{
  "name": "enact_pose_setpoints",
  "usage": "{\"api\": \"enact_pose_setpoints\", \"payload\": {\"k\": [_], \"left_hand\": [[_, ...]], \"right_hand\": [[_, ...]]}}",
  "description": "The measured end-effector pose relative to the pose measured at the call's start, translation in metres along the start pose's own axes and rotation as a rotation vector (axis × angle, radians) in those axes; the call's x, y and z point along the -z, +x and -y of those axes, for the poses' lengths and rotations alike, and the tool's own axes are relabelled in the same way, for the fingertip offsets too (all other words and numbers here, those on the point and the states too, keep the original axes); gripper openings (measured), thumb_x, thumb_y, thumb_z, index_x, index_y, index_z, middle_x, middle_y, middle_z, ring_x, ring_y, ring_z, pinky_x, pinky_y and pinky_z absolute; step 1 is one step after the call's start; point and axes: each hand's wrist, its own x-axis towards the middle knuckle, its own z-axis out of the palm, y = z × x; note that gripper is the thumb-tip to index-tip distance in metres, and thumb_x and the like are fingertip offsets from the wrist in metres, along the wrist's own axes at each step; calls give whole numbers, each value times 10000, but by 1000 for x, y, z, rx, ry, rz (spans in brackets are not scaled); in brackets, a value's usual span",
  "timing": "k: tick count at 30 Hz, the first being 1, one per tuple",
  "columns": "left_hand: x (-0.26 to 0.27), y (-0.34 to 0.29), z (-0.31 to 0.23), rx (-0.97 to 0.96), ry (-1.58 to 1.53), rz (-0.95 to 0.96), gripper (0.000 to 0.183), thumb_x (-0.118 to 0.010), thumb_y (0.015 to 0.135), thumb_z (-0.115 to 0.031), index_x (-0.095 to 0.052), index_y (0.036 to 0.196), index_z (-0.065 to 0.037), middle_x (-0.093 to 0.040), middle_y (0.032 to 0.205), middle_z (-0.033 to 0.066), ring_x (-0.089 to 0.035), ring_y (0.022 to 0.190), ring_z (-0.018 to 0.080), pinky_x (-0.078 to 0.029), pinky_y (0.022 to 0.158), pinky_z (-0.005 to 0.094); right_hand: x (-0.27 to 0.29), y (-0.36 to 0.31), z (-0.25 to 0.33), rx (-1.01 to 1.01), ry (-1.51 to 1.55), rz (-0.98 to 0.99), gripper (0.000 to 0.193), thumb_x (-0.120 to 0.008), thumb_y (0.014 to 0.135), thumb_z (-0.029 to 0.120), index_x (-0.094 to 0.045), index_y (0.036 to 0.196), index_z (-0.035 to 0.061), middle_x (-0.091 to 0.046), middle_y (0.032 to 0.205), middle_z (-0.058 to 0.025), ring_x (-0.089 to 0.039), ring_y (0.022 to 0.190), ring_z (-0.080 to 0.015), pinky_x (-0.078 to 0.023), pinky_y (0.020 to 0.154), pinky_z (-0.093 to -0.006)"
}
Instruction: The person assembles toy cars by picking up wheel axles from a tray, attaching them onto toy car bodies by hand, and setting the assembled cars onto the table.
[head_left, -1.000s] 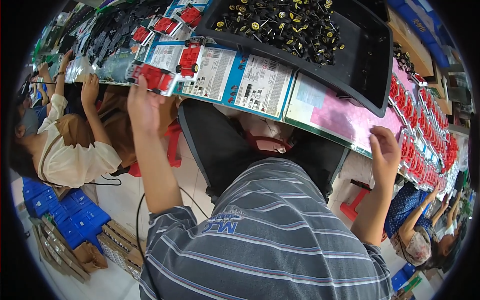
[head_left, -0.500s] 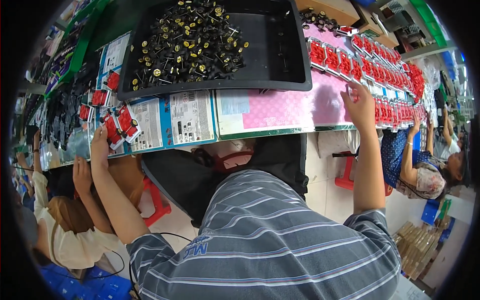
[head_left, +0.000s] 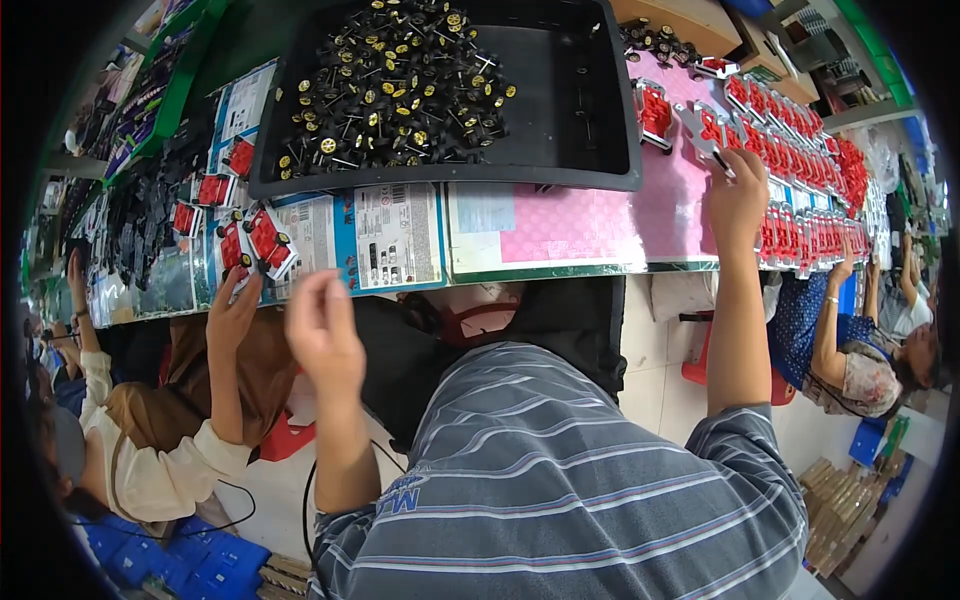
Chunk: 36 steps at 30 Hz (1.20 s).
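My left hand (head_left: 328, 340) is raised before the table's near edge, slightly blurred, its fingers loosely bent and apart with nothing visible in them. Beyond it lie two red-and-white toy car bodies (head_left: 268, 240) with black wheels. A co-worker's hand (head_left: 234, 310) reaches to the left one. On the right, my right hand (head_left: 738, 205) pinches a white-edged toy car body (head_left: 704, 132), tilted and blurred, at the near end of a row of red toy car bodies (head_left: 785, 148). Another toy car body (head_left: 655, 112) stands apart beside the tray.
A black tray (head_left: 590, 178) holds a heap of black wheels on axles (head_left: 400, 90), some with yellow hubs. Pink sheeting (head_left: 570, 237) and printed cardboard (head_left: 395, 235) cover the table. Dark parts (head_left: 135, 230) are piled at left. Co-workers sit on both sides.
My left hand has left the toy cars and drawn back to the right. My right hand has taken hold of a toy car body from the row. The co-worker's hand has moved to the left toy cars.
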Motion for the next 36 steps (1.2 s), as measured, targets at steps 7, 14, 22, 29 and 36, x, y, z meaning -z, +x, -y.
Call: {"api": "enact_pose_setpoints", "payload": {"k": [7, 14, 22, 29, 36], "left_hand": [[-115, -36, -42, 436, -954, 978, 700, -568, 999, -515, -390, 1449, -11, -602, 1242, 142, -557, 687, 75, -384, 547, 185], [-140, -35, -36, 526, -1209, 829, 563, -585, 1012, -379, -391, 1413, -36, -599, 1246, 194, -629, 1107, 237, -531, 934, 385], [-119, -53, -24, 565, -1014, 744, 514, -518, 1040, -355, -387, 1415, -30, -595, 1238, 208, -652, 1089, 257, -557, 926, 386], [-102, -64, -26, 585, -922, 620, 558, -514, 1035, -386, -363, 1443, -36, -595, 1233, 201, -665, 1012, 203, -558, 768, 277], [-104, -51, -24, 546, -1002, 594, 664, -597, 998, -404, -317, 1485, -48, -598, 1246, 136, -624, 845, 111, -412, 506, 183]], "right_hand": [[97, -69, 104, 163, 268, 11, 243, -767, 716, -39, -709, 940, 38, -682, 992, -150, -648, 893, -300, -517, 771, -379], [79, -34, 87, 329, 635, 369, 288, -843, 733, 91, -689, 966, 18, -696, 983, -126, -678, 893, -285, -540, 787, -378], [-97, 127, -64, -13, 205, 286, 327, -739, 863, 237, -719, 1106, 20, -736, 1030, -177, -721, 885, -318, -567, 794, -394], [-164, 159, -67, -89, -1, 475, 232, -752, 770, 207, -741, 935, 45, -719, 943, -217, -705, 877, -382, -563, 795, -463], [-51, 99, -6, 25, 319, 90, 232, -734, 894, 210, -672, 985, 6, -653, 1065, -181, -654, 969, -324, -528, 855, -390]]}}
